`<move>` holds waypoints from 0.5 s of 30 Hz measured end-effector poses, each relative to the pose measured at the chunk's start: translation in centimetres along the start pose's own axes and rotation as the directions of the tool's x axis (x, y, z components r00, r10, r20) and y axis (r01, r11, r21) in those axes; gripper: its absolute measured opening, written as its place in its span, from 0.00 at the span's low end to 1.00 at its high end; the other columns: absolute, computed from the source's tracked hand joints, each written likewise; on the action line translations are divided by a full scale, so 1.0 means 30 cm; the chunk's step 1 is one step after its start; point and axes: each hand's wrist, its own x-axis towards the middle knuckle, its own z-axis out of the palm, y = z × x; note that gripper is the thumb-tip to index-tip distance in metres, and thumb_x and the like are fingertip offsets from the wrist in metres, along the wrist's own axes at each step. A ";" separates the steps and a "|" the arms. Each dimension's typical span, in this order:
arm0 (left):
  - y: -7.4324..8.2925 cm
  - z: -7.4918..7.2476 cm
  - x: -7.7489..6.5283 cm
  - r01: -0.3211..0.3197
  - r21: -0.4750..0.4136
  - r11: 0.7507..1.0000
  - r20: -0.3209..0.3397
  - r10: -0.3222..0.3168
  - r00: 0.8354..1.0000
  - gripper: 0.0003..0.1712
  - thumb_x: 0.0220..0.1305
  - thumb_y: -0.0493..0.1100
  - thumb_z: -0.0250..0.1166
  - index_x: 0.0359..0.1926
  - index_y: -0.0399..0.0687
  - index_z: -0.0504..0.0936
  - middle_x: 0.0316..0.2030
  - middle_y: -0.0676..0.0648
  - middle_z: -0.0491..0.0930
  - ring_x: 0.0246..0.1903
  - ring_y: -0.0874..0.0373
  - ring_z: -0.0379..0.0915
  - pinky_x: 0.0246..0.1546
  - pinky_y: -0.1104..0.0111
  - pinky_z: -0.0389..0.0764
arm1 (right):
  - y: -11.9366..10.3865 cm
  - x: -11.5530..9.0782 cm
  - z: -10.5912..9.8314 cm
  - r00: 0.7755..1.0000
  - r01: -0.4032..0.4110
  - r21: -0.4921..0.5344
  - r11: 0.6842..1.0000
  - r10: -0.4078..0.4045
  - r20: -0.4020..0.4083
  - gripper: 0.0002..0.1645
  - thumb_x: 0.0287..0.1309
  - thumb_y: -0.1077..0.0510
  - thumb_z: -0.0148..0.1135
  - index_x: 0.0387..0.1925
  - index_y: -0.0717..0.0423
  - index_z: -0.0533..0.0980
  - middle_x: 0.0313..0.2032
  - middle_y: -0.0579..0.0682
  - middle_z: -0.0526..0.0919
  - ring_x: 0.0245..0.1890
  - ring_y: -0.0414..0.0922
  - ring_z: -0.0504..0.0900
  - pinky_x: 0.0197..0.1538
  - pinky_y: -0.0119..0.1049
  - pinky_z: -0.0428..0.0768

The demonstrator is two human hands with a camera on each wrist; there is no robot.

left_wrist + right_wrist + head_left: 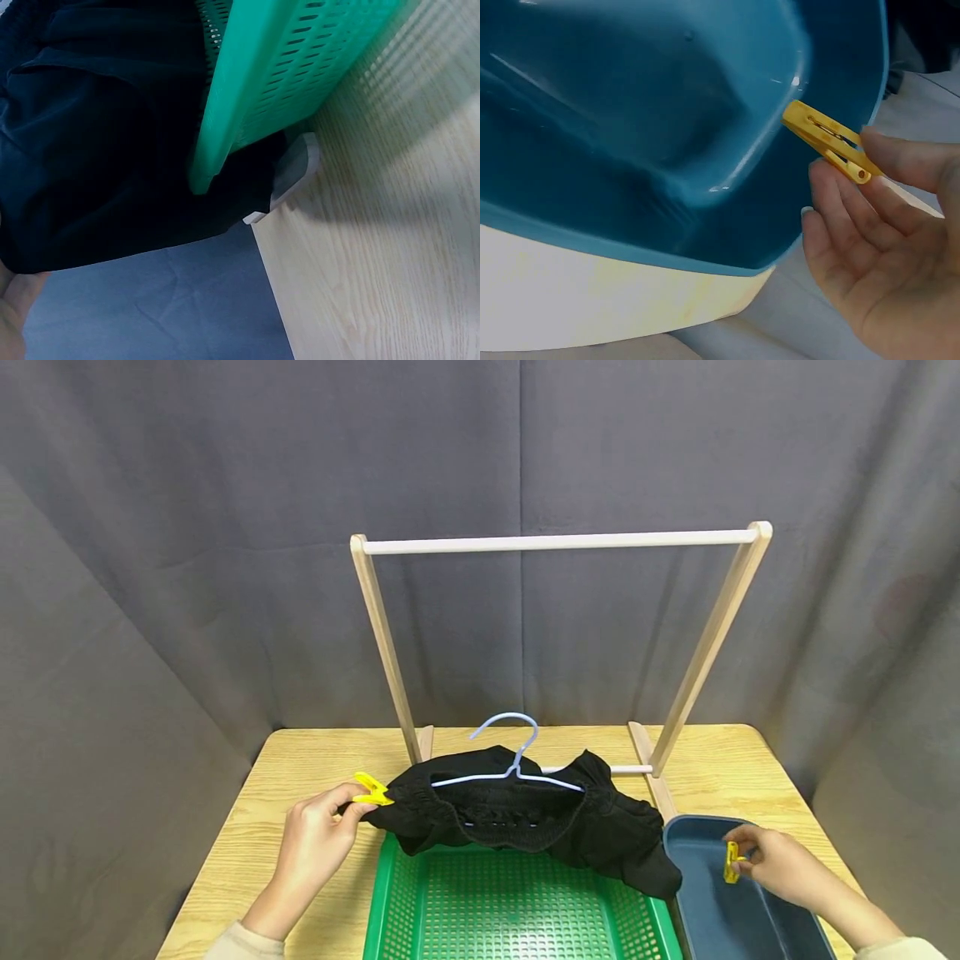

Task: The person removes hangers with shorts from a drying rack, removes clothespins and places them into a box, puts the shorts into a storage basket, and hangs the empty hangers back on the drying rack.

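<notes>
One clip [371, 783] is pinched by the left hand [318, 828] against the garment [626, 839]; a second clip [731, 864] is pinched by the right hand [780, 862], over the tray [703, 881].

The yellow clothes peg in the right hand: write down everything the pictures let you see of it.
The yellow clothes peg looks plastic, with two long arms and what seems a thin metal spring in a slot between them. A small round hole shows near the end by the fingers. The right hand pinches that end. In the head view the peg stands roughly upright, seen against the inside of the blue tub and apparently clear of it. It clips nothing that can be seen.
</notes>
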 end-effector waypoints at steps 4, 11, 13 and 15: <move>0.002 0.001 0.002 0.011 -0.002 1.000 0.007 -0.010 1.000 0.13 0.39 0.31 0.80 0.28 0.45 0.86 0.27 0.49 0.86 0.25 0.56 0.82 0.25 0.62 0.79 | 0.017 0.010 0.019 0.999 0.005 -0.051 0.999 -0.003 0.035 0.18 0.50 0.68 0.72 0.42 0.73 0.77 0.32 0.50 0.82 0.32 0.47 0.80 0.31 0.40 0.79; 0.001 0.001 0.003 0.020 0.003 1.000 0.020 -0.020 1.000 0.13 0.40 0.32 0.80 0.28 0.44 0.86 0.27 0.49 0.86 0.24 0.56 0.82 0.23 0.62 0.79 | 0.028 0.026 0.056 0.994 0.016 -0.125 0.992 -0.002 0.111 0.16 0.47 0.72 0.70 0.40 0.72 0.78 0.30 0.49 0.80 0.31 0.46 0.78 0.34 0.44 0.78; 0.002 0.001 0.004 0.019 0.003 1.000 0.021 -0.019 1.000 0.13 0.40 0.32 0.80 0.27 0.44 0.85 0.27 0.49 0.86 0.24 0.57 0.82 0.23 0.63 0.79 | 0.029 0.027 0.065 0.991 0.013 -0.138 0.990 0.006 0.133 0.15 0.48 0.71 0.70 0.40 0.71 0.79 0.29 0.48 0.79 0.31 0.45 0.78 0.35 0.45 0.79; 0.002 0.001 0.003 0.020 0.003 1.000 0.021 -0.020 1.000 0.13 0.39 0.32 0.80 0.27 0.45 0.85 0.27 0.50 0.86 0.23 0.58 0.81 0.23 0.64 0.78 | 0.030 0.028 0.075 0.989 0.007 -0.149 0.989 0.015 0.147 0.14 0.48 0.71 0.71 0.39 0.70 0.79 0.28 0.48 0.78 0.30 0.45 0.76 0.34 0.45 0.78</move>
